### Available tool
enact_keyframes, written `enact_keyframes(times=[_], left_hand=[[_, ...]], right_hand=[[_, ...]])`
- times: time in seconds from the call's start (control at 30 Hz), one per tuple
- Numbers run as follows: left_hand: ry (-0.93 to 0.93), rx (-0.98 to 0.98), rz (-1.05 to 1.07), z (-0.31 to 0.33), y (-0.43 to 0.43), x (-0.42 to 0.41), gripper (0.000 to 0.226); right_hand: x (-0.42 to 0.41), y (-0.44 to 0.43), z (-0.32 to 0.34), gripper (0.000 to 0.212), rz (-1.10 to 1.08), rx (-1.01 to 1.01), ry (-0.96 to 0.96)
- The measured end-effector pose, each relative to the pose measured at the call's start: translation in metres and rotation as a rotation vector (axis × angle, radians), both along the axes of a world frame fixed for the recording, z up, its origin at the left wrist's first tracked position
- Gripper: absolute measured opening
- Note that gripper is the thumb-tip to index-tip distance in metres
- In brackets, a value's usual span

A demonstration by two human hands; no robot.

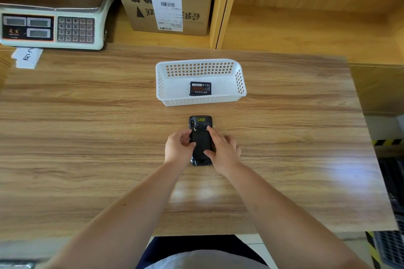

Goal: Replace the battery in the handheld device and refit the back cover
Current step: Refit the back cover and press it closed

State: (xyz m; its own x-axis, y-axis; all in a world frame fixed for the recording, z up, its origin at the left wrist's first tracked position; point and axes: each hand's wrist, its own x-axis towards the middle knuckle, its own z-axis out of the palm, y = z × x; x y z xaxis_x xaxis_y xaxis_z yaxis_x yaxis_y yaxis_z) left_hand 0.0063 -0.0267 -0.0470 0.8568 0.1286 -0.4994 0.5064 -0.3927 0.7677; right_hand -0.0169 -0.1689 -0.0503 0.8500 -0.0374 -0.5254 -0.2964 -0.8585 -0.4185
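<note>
A black handheld device (200, 123) lies face down on the wooden table, its back cover (201, 145) in place over the body. My left hand (178, 148) grips the device's left side, thumb on the cover. My right hand (223, 150) holds the right side, with its index finger near the cover's top edge and its thumb on the lower cover. A black battery (200, 88) with a printed label lies flat in the white plastic basket (239, 81) just beyond the device.
A weighing scale (52, 26) with a keypad stands at the far left, paper slips (27, 58) in front of it. A cardboard box (166, 0) stands behind the table's middle. Wooden shelving rises at the back right. The table edge runs along the right.
</note>
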Motion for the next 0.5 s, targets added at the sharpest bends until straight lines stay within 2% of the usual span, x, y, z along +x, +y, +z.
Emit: enact_keyframes(times=[0.27,0.5], left_hand=[[-0.026,0.073,-0.033,-0.0041,-0.0016,-0.006,0.026],[0.086,0.0,0.05,-0.0031,-0.0022,0.0034,0.038]], right_hand=[[-0.004,0.0012,-0.0039,0.067,0.043,-0.045,-0.016],[-0.0021,0.0029,-0.0011,0.068,0.079,-0.089,-0.002]])
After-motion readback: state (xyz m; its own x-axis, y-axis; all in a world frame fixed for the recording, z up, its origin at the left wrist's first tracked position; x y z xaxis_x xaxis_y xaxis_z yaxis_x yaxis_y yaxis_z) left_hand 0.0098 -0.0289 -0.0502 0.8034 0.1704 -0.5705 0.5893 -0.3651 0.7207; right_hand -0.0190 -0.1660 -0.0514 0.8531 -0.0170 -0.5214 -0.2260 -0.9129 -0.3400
